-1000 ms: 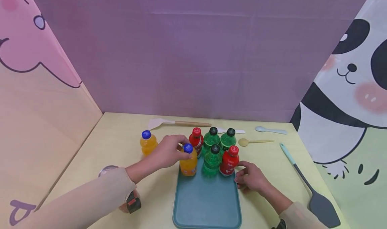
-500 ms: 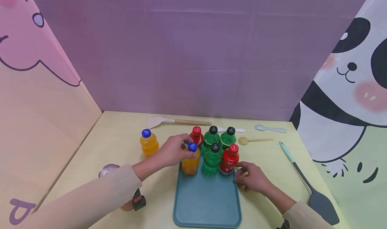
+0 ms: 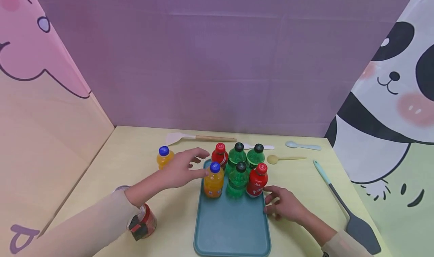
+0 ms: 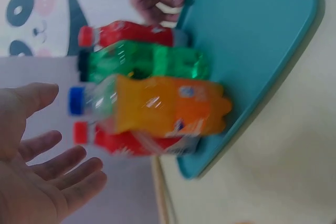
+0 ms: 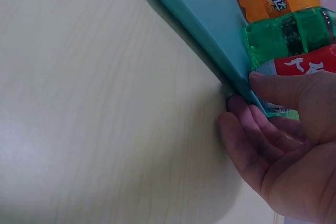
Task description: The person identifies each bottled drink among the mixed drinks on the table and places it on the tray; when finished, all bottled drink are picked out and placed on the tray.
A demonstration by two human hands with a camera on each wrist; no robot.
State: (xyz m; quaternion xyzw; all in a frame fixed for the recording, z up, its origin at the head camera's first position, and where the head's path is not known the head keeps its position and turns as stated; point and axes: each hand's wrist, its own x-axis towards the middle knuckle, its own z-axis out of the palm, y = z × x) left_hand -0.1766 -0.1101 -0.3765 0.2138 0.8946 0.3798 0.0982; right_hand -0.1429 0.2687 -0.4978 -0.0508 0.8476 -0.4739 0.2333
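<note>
My left hand (image 3: 179, 170) is just left of an orange soda bottle (image 3: 213, 185) with a blue cap. Its fingers are spread and hold nothing, and in the left wrist view a gap shows between hand and cap. The bottle stands upright on a blue-green tray (image 3: 234, 227). Beside it on the tray stand a green bottle (image 3: 237, 183) and a red bottle (image 3: 256, 181). Behind them are another red bottle (image 3: 219, 157) and two more green ones. My right hand (image 3: 286, 204) rests at the tray's right edge, fingers loosely bent, thumb close to the rim (image 5: 210, 51).
A second orange bottle (image 3: 164, 159) stands on the table behind my left hand. A red can (image 3: 148, 223) is partly hidden under my left wrist, with another can top farther left. A wooden-handled spatula (image 3: 213, 138), several small spoons and a grey turner (image 3: 361, 230) lie around.
The orange bottle has shifted slightly right on the tray. My left hand has let go of its top, spread its fingers and drawn back left. My right hand has barely moved.
</note>
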